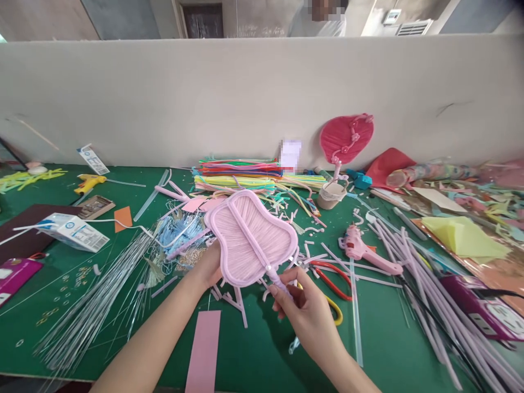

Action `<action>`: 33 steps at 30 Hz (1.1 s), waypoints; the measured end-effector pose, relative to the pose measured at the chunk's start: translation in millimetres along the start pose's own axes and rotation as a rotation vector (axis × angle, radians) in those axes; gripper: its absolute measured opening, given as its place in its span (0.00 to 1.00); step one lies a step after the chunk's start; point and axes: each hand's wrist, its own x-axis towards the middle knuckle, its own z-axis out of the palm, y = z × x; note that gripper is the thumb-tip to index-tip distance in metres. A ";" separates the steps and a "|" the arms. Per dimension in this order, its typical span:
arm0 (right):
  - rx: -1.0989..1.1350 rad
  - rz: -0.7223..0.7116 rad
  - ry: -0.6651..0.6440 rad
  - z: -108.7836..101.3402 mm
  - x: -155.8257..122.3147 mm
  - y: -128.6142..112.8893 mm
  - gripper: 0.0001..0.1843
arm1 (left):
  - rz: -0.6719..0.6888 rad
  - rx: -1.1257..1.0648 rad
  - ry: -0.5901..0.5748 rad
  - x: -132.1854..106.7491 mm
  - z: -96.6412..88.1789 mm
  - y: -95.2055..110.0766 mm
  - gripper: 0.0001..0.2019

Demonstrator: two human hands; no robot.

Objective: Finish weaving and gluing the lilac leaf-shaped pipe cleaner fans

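A pale purple hand fan (256, 237) with a wavy fuzzy rim and a central rib is raised above the green table. My right hand (301, 300) is closed around its short wrapped handle (281, 284), just below a small pearl bead (268, 268). Behind the fan's left edge is my left hand (213, 265), its fingers hidden by the fan; whether they grip it cannot be seen. Red-handled pliers (335, 281) and a yellow-handled tool (336, 312) lie beside my right hand. Purple stem offcuts (237, 303) lie beneath the fan.
A pink glue gun (364, 252) and long purple stems (434, 305) lie right. Wire bundles (102, 295) and a white-blue box (73, 232) are left. Colored stems (237, 174) and a red fan in a cup (332, 194) stand before the partition (204, 98). A person (319, 22) is beyond.
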 end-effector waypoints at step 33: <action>-0.453 -0.077 -0.058 -23.9 -2.3 -22.6 0.18 | 0.146 0.134 0.118 -7.3 13.2 21.4 0.18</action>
